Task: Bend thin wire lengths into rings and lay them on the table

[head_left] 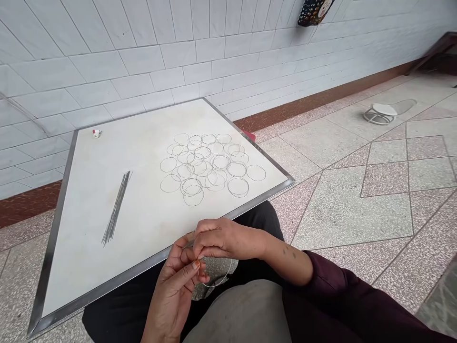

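Observation:
Over my lap, just off the table's near edge, both of my hands meet on a thin wire ring. My left hand pinches the wire between thumb and fingertips. Right beside it my right hand is closed on the same wire, its fingers curled over the spot where the ends seem to meet. The join itself is hidden by fingers. Many wire rings lie overlapping on the white table. To the left is a bundle of straight wires.
A small red and white object sits at the table's far left corner. Metal trim edges the tabletop. Behind it stands a tiled wall with a dark patterned item hanging. A low white stool is on the floor at right.

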A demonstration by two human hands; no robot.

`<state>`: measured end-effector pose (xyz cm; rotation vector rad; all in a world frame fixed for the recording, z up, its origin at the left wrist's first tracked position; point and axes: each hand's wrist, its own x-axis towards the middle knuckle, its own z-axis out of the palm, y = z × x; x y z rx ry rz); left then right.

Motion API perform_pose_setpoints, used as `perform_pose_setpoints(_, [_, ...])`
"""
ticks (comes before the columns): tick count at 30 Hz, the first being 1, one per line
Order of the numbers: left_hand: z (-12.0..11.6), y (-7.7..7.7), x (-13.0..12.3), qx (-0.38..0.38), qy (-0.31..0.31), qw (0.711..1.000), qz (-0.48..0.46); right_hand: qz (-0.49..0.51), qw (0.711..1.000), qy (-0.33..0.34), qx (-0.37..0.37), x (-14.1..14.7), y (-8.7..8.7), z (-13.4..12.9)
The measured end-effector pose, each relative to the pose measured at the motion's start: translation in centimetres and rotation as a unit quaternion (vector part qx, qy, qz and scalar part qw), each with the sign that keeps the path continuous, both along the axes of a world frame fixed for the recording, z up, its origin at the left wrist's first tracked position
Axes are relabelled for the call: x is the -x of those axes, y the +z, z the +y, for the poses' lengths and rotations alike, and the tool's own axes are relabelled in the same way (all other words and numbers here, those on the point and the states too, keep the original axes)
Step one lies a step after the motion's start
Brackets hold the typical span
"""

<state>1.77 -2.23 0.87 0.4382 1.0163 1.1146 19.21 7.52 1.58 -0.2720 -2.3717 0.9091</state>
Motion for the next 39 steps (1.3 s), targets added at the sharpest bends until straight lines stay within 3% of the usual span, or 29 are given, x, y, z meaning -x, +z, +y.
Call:
perform_pose_setpoints(4, [0.0,0.5,-0.2,0.008,-0.002,1.000,0.005,-0.010,1.000,0.012,0.005,-0.1,0.1,0.1])
perform_pose_setpoints(11, [0.3,0.7,-0.4,-0.013,0.031,0.999,0.018,0.011,0.995,-0.029,0.100,0.0,-0.8,0.3])
perform_pose_setpoints(17, [0.3,1.3,-0.8,-0.020,0.091,0.995,0.025,0.020,0.996,-0.059,0.063,0.4,-1.4,0.2])
perform_pose_setpoints(22, [0.4,1.9,-1.3,-0.022,0.095,0.995,0.031,0.031,0.996,-0.076,0.042,0.7,-1.7,0.2])
perform_pose_setpoints(29, [0.3,1.1,-1.0,-0.047,0.137,0.989,0.008,0.073,0.983,-0.139,0.091,1.1,-1.5,0.1])
perform_pose_setpoints(35, [-0.1,0.4,-0.7,-0.065,0.116,0.991,0.018,0.107,0.978,-0.165,0.064,1.6,-1.7,-0.5])
perform_pose_setpoints(39, [-0.3,0.7,-0.7,-0.063,0.137,0.988,0.017,0.113,0.971,-0.198,0.073,1.6,-1.9,-0.6])
